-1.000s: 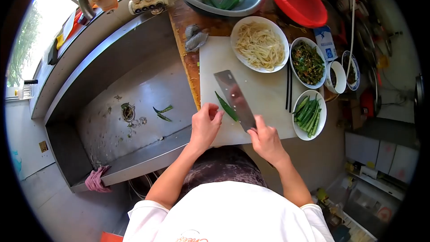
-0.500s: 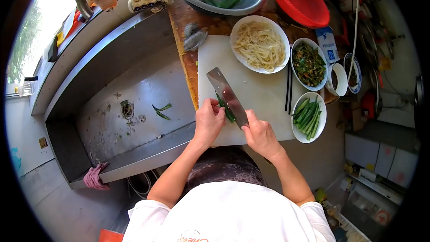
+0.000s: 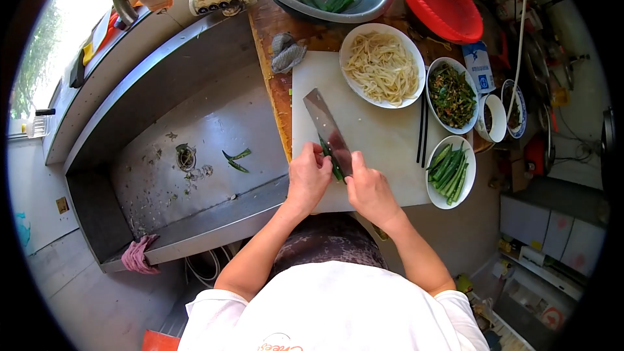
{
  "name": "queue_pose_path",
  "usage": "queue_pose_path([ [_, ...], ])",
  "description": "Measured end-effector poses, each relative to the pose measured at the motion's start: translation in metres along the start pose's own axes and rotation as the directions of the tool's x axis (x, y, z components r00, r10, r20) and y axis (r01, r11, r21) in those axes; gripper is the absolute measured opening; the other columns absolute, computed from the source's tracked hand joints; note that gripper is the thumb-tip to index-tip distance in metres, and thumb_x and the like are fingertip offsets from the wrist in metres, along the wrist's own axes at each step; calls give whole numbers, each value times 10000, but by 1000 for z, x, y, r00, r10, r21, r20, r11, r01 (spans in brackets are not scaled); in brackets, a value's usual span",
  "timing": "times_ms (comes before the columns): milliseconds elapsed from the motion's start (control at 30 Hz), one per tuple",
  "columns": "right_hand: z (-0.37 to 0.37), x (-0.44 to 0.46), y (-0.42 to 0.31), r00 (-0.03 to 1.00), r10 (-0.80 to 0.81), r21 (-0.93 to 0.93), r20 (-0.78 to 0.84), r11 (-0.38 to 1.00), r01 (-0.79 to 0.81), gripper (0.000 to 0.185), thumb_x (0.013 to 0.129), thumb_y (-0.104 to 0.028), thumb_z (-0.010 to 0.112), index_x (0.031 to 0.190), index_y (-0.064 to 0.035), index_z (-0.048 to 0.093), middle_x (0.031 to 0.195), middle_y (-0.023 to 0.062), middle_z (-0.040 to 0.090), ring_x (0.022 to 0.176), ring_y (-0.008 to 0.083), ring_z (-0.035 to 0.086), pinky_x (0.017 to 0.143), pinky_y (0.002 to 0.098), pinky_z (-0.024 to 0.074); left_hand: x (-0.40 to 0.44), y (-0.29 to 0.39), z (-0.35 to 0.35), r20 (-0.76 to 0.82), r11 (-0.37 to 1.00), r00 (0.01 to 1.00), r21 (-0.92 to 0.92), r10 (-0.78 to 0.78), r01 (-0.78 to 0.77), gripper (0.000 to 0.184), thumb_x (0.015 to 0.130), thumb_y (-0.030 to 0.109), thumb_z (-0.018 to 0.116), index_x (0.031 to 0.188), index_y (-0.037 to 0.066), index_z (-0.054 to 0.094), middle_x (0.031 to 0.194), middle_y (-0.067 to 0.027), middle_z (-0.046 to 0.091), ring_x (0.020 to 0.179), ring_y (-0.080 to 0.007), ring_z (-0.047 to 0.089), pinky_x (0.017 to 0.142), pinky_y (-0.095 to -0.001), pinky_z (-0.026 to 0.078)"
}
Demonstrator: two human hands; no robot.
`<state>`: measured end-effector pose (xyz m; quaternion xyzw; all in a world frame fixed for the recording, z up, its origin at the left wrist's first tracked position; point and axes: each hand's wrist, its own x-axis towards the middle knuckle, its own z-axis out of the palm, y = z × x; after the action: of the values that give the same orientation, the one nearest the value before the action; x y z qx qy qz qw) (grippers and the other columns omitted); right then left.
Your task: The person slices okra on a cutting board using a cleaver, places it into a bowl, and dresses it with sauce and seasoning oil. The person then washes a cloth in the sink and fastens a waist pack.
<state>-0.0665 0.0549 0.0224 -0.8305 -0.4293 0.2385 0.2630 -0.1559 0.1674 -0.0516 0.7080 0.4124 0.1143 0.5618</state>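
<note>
At far left, a pink rag [image 3: 139, 255] hangs over the front rim of the steel sink [image 3: 214, 123], presumably for wiping within reach. Two split green scraps [image 3: 236, 160] lie on the sink floor, right of the drain [image 3: 185, 157]; dropping waste there likely spares the cutting surface.

A grey cloth [image 3: 286, 53] sits crumpled at the upper left corner of the white cutting board [image 3: 396, 156], just clear of the work. The left hand [image 3: 308, 177] has its thumb and fingertips closed on a slender green pod [image 3: 337, 170], apparently to steady it. The pod lies near the board's left edge, partly covered by those fingers and running alongside the blade.

The cleaver [image 3: 329, 129] slants across the board immediately right of the pod; whether its edge touches the pod cannot be determined. The right hand [image 3: 370, 188] is wrapped around the handle, which it conceals, a grip that appears to favour control.

Beyond stands a plate of pale shreds [image 3: 385, 68]. Black chopsticks [image 3: 422, 133] lie to its lower right, apart from the blade. Rightmost on the board, a white bowl [image 3: 468, 192] holds cut green strips [image 3: 447, 172], conveniently near the right hand.
</note>
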Motion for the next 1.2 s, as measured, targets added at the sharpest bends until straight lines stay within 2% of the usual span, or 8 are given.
queue_pose_path([
  [233,18,14,-3,991,-78,-142,-107,988,62,330,821,-9,515,1130,40,409,673,253,609,680,460,620,618,524,504,-1,23,-10,6,975,999,218,40,-40,271,808,130,671,998,-20,550,721,-172,634,696,-367,636,659,-448,501],
  [600,-18,-27,27,948,120,350,-294,937,-10,384,819,-40,645,1130,27,430,755,270,624,755,437,647,628,467,512,-9,11,-15,5,979,1000,201,30,-30,260,818,100,645,1020,-23,538,749,-171,641,715,-345,648,678,-424,512],
  [733,-15,-39,42,939,255,470,-230,874,-122,366,828,-37,641,1112,42,424,725,260,620,792,402,680,653,429,529,-17,19,-11,1,966,997,249,76,-73,280,809,103,663,1031,-13,540,784,-169,651,747,-349,651,687,-425,516],
  [767,-6,-42,52,945,231,469,-232,878,-99,368,831,-31,632,1114,41,408,659,190,604,620,306,678,534,374,516,-18,18,-8,-11,958,995,270,98,-91,289,805,103,670,1036,-11,540,796,-168,653,752,-351,651,687,-425,517],
  [867,-8,-54,42,899,438,601,23,712,-363,362,832,-27,625,1111,35,402,624,109,576,442,174,570,399,310,437,-17,14,-4,-35,945,986,293,164,-147,320,790,98,686,1055,-5,538,837,-168,653,769,-357,648,688,-430,516],
  [900,4,-60,49,900,437,683,-11,661,-312,378,832,-25,625,1132,42,406,609,56,554,375,98,459,335,271,359,-16,14,-2,-39,941,982,294,184,-165,332,784,95,691,1061,-3,537,852,-169,653,775,-358,646,689,-433,515],
  [1100,17,-69,54,908,407,866,100,413,-281,472,822,45,593,1251,-3,402,832,72,597,421,108,483,340,242,394,-15,23,2,-26,945,990,303,136,-122,416,776,117,717,1130,-4,535,842,-131,655,753,-292,656,699,-394,521],
  [1200,26,-61,46,910,388,871,150,383,-307,482,824,46,591,1260,-7,392,820,60,593,427,108,486,345,242,394,-16,32,2,-19,948,996,310,84,-74,433,772,138,728,1136,3,536,828,-111,650,748,-278,655,692,-397,512],
])
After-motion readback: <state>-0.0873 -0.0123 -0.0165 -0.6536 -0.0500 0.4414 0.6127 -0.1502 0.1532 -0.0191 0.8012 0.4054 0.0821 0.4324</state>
